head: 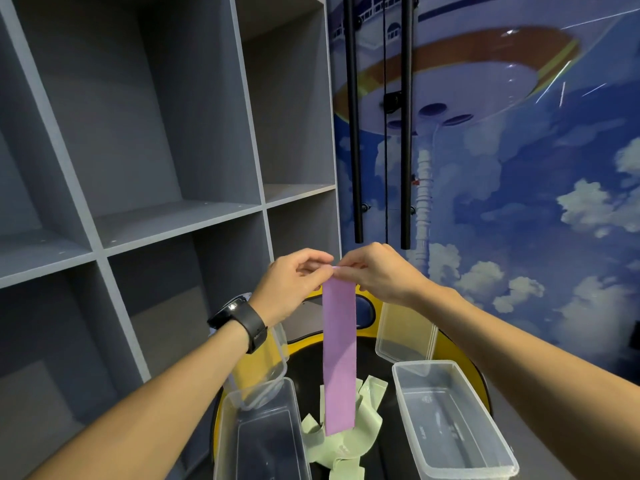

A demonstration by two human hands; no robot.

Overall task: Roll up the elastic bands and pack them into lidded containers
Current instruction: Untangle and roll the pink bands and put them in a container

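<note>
Nearest, at 6 o'clock, a heap of pale green bands (346, 441) lies loose on the black and yellow surface (377, 344), flanked by clear tubs: an open container (263, 441) at 7 o'clock, another container (453, 417) at 5 o'clock. Behind those, one clear piece (263, 368) left and one clear piece (405, 336) right stand tilted; lid or tub, cannot tell. Purple band (339, 358) hangs straight down over the green heap, lower end free, top edge held up at centre. Left hand (294, 282), black watch (242, 320) on wrist, pinches the top edge from 9 o'clock; right hand (377, 271) pinches it from 3 o'clock, fingertips of both nearly touching. Farther out, grey cubby shelves (138, 150) at 10 o'clock, two black vertical bars (353, 133) at 12, sky mural wall (536, 168) at 2 o'clock.
</note>
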